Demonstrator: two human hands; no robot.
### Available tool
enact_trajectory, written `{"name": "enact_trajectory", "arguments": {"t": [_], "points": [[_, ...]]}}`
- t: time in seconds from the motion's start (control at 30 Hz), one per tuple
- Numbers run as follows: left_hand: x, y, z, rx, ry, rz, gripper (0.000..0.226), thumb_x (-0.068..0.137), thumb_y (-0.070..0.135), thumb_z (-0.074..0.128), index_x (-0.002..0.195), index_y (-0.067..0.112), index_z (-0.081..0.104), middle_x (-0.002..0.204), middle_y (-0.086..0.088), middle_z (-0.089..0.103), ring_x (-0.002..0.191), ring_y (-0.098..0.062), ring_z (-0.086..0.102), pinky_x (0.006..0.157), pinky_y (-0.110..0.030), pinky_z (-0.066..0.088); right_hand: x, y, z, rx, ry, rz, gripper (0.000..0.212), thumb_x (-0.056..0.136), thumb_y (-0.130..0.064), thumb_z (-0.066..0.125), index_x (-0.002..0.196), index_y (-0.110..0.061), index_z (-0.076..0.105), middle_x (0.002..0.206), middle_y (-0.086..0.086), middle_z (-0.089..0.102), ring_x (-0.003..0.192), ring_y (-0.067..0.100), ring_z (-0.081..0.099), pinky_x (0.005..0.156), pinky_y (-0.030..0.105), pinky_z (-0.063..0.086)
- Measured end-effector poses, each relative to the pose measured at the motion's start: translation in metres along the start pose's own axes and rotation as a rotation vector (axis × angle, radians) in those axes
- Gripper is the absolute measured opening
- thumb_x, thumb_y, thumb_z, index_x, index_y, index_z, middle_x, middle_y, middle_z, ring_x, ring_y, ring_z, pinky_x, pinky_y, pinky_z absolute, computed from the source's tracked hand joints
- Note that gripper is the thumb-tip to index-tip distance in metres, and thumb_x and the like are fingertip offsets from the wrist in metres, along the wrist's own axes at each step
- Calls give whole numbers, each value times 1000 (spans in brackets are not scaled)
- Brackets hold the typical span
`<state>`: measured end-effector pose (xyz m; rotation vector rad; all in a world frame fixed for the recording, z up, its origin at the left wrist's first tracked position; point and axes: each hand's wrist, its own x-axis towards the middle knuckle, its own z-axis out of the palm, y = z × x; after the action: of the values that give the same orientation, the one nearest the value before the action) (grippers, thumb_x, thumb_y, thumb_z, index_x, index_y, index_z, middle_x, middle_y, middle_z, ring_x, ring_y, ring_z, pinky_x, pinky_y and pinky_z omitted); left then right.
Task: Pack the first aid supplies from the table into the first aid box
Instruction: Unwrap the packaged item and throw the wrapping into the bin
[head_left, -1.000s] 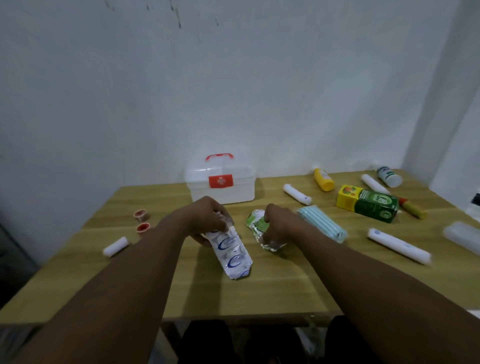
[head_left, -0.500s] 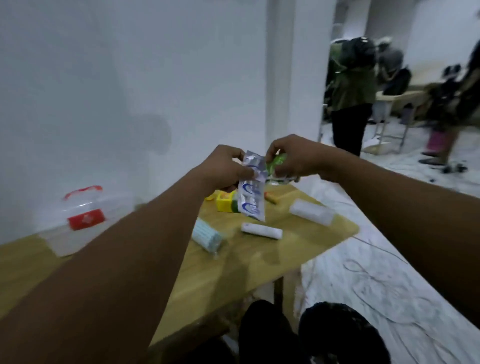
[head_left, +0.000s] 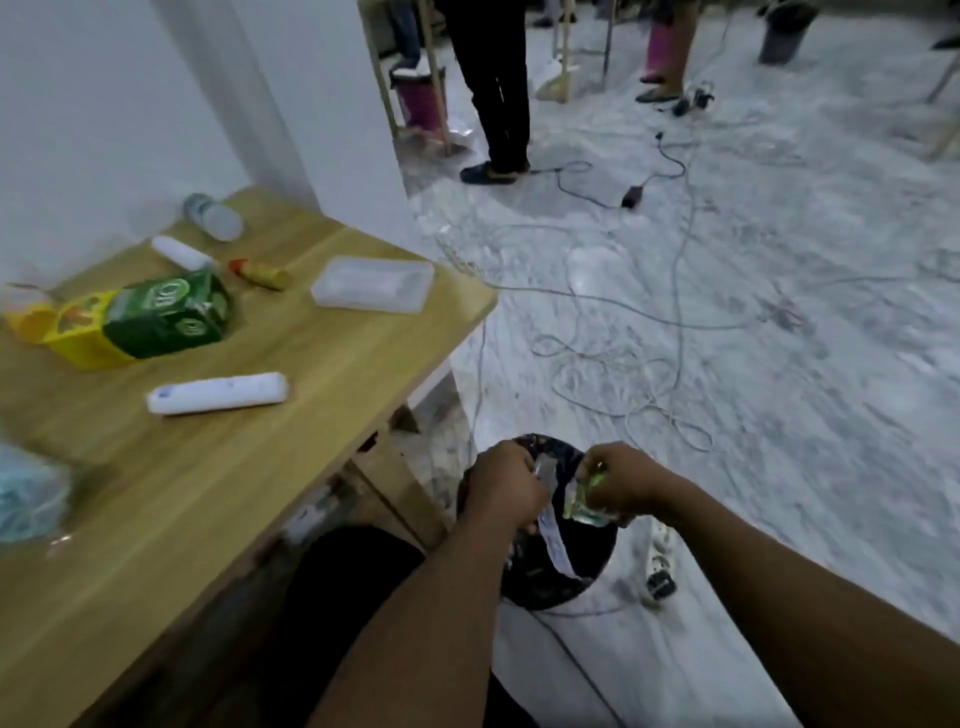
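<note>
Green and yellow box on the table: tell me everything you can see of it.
The green and yellow box looks like a printed cardboard carton, lying on its side on the wooden table, toward the left of the view. Its left end is yellow with a reddish picture; the rest is dark green with round white logos. It appears closed. Only the table clearly touches it; a white roll lies close behind, contact unclear.

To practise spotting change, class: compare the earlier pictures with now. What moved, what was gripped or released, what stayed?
Both hands lifted from the table and swung right, down over the black bin on the floor. The left hand still grips the white wrapper, the right hand the green wrapper; nothing let go. The carton and white tube stayed on the table.
</note>
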<state>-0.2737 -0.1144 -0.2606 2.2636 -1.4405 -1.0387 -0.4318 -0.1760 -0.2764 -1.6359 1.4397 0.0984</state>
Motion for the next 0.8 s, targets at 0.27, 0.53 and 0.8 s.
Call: {"name": "enact_trajectory", "arguments": {"t": [0.27, 0.53, 0.8], "points": [[68, -50, 44, -89, -82, -149, 13, 82, 18, 73, 87, 13, 62, 86, -4, 66, 75, -22, 66, 72, -37, 59, 75, 27, 63, 58, -70, 85, 22, 82, -4, 59, 103, -12, 61, 93, 13, 64, 67, 24, 59, 49, 26, 49], [76, -48, 23, -51, -235, -131, 48, 87, 31, 72, 127, 17, 48, 124, -7, 57, 102, -21, 56, 83, -32, 49, 82, 10, 48, -65, -125, 75, 37, 86, -21, 68, 122, -18, 61, 118, 9, 67, 101, 27, 66, 86, 38, 57], [15, 5, -44, -19, -167, 5, 42, 88, 34, 70, 124, 14, 62, 127, -9, 63, 103, -22, 60, 90, -32, 51, 18, -55, -13, -35, -25, -71, 22, 86, -18, 65, 108, -17, 64, 97, 13, 66, 74, 25, 64, 62, 35, 56]]}}
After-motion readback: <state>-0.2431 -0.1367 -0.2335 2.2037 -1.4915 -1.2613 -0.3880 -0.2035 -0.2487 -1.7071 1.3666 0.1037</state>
